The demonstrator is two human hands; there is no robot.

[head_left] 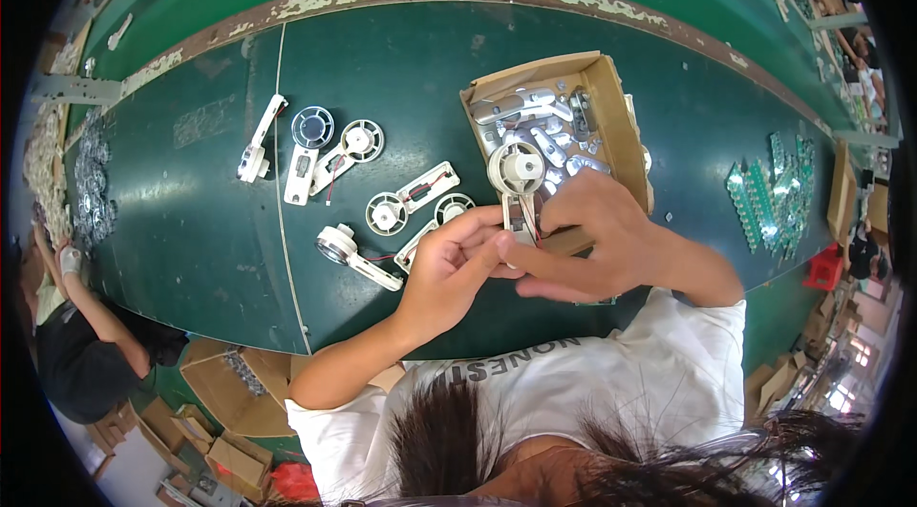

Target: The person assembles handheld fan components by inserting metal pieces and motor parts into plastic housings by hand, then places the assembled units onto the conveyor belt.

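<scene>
Between both hands I hold a white handheld fan body (519,169), its round head pointing away from me and its red wires showing near the handle. My left hand (441,276) is closed around the left side of the handle's lower end. From the right, my right hand (604,232) bends its fingers over the same handle; its fingertips are partly hidden. Several similar white fan bodies lie left of my hands, among them one with a dark round face (312,128) and one with loose red wires (386,214).
Just beyond my hands, a cardboard box (619,130) holds silvery plastic parts. Green circuit board strips (772,197) are piled on the green table (401,49) at right. A co-worker's arm (105,324) reaches in at far left, near a heap of dark parts (94,187).
</scene>
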